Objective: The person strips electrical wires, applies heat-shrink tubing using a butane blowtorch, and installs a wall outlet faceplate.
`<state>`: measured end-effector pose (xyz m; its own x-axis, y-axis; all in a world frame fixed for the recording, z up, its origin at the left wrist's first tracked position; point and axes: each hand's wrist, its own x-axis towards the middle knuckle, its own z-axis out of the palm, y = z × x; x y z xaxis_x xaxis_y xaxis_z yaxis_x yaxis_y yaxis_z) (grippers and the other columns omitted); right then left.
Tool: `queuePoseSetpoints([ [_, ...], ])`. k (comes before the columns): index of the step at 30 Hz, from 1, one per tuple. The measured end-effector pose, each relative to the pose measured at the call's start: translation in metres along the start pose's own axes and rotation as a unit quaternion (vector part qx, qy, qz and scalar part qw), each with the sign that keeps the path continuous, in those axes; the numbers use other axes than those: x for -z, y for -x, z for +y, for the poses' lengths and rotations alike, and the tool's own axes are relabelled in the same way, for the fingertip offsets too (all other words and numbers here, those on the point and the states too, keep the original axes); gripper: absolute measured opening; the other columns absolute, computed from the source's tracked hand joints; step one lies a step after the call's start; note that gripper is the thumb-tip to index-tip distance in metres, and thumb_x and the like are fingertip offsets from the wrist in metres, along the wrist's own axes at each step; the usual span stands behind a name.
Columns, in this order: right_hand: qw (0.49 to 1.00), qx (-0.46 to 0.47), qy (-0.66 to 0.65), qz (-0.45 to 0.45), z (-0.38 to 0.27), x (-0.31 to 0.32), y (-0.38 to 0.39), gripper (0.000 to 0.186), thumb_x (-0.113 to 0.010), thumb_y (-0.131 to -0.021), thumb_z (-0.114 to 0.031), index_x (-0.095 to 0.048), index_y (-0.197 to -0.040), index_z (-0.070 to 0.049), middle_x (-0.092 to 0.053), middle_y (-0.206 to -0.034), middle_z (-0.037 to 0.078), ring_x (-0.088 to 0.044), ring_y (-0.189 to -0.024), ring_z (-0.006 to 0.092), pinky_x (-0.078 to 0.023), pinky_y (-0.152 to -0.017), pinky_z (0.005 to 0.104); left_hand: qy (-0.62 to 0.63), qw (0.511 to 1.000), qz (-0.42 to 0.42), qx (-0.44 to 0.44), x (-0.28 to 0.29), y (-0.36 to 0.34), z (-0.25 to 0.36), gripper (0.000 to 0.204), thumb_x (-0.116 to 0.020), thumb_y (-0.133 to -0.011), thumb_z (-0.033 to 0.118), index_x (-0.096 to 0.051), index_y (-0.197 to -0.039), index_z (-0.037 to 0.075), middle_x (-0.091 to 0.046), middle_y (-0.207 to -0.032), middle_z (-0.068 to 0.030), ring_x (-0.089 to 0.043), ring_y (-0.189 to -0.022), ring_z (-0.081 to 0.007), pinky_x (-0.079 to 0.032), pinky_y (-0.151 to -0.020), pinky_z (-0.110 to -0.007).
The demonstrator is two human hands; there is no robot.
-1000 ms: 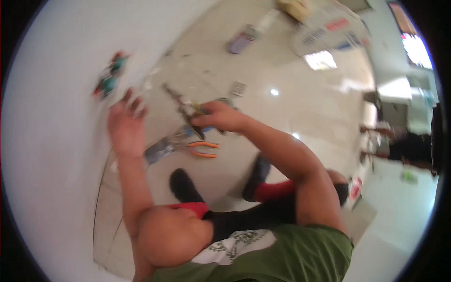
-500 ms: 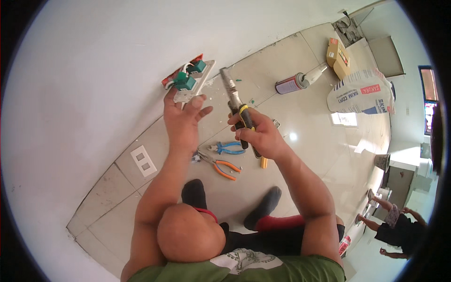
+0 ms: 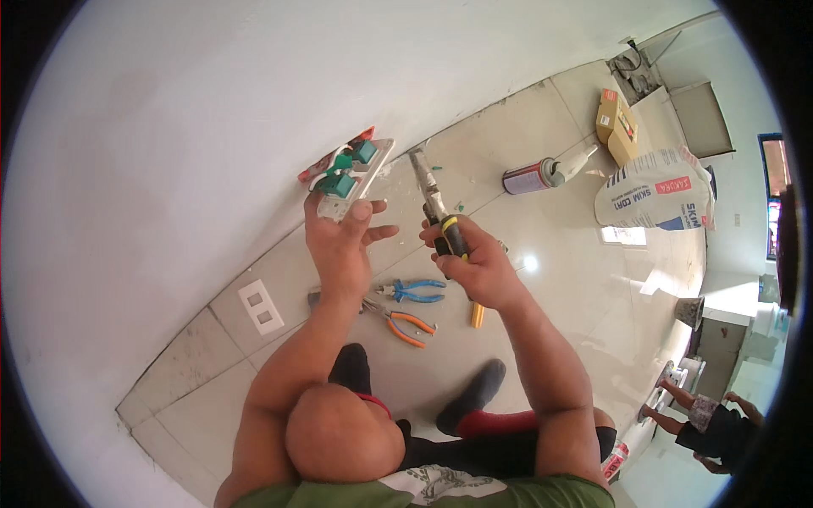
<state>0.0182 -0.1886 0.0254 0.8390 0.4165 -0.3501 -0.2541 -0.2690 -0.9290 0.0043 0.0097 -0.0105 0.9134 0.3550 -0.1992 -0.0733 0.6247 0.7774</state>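
Note:
My left hand [image 3: 337, 245] pinches the lower end of an electrical outlet [image 3: 343, 184], a pale mounting frame with green socket modules on its back. White wire runs from the modules toward an orange-red wall box [image 3: 366, 135] in the wall. The other left fingers stretch out past the frame. Pliers [image 3: 434, 200] with black-and-yellow handles are gripped in my right hand [image 3: 478, 264]. Their metal jaws point up, just right of the outlet and apart from it. On the floor below the hands lie blue-handled pliers [image 3: 417, 291] and orange-handled pliers [image 3: 410, 326].
A white faceplate [image 3: 260, 306] lies beside the wall at left. At right are a can with a nozzle [image 3: 532, 177], a cardboard box [image 3: 616, 127] and a large white sack [image 3: 652, 190]. An orange-yellow piece [image 3: 478, 316] lies near my foot. Another person [image 3: 711, 423] stands far right.
The whole scene sits lower in the picture as the view shifts. Both hands keep their grip on the outlet and the pliers; my left free fingers look more spread.

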Motion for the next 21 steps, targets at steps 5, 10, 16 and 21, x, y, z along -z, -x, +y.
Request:
queuePoseSetpoints([
  [5, 1.0, 0.003, -0.002, -0.005, 0.006, -0.005, -0.004, 0.038, -0.059, -0.083, -0.008, -0.064, -0.12, -0.002, -0.061, -0.106, 0.007, -0.058, -0.1, 0.0173, -0.047, -0.091, 0.0318, -0.055, 0.996, -0.004, 0.063, 0.002, 0.0, 0.003, 0.073, -0.071, -0.089, 0.048, -0.043, -0.136, 0.001, -0.059, -0.124, -0.0142, -0.067, -0.099, -0.0258, -0.065, -0.062, -0.039],
  [10, 0.984, -0.06, -0.158, -0.061, 0.015, -0.014, -0.012, 0.041, -0.06, -0.081, -0.008, -0.064, -0.121, -0.002, -0.062, -0.101, 0.006, -0.059, -0.094, 0.0155, -0.048, -0.086, 0.0301, -0.164, 0.986, 0.0, -0.035, 0.001, -0.004, 0.004, 0.074, -0.071, -0.087, 0.054, -0.05, -0.128, -0.003, -0.062, -0.121, -0.0166, -0.069, -0.089, -0.0243, -0.065, -0.062, -0.038],
  [16, 0.981, -0.048, -0.163, -0.09, 0.014, -0.01, -0.018, 0.041, -0.059, -0.081, -0.012, -0.063, -0.12, 0.0, -0.058, -0.095, 0.004, -0.053, -0.084, 0.0113, -0.046, -0.076, 0.0266, -0.051, 0.99, 0.077, 0.107, -0.005, -0.015, 0.017, 0.064, -0.052, -0.096, 0.063, -0.06, -0.118, 0.003, -0.067, -0.083, -0.0065, -0.065, -0.07, -0.0113, -0.058, -0.055, -0.028],
  [21, 0.981, -0.041, -0.151, -0.118, 0.01, -0.006, -0.024, 0.039, -0.059, -0.08, -0.013, -0.063, -0.117, -0.001, -0.052, -0.077, -0.001, -0.049, -0.07, 0.0095, -0.04, -0.063, 0.0264, -0.009, 0.987, 0.093, 0.128, -0.001, -0.02, 0.021, 0.053, -0.056, -0.098, 0.055, -0.06, -0.119, 0.006, -0.064, -0.087, -0.0066, -0.057, -0.071, -0.0138, -0.051, -0.061, -0.028],
])
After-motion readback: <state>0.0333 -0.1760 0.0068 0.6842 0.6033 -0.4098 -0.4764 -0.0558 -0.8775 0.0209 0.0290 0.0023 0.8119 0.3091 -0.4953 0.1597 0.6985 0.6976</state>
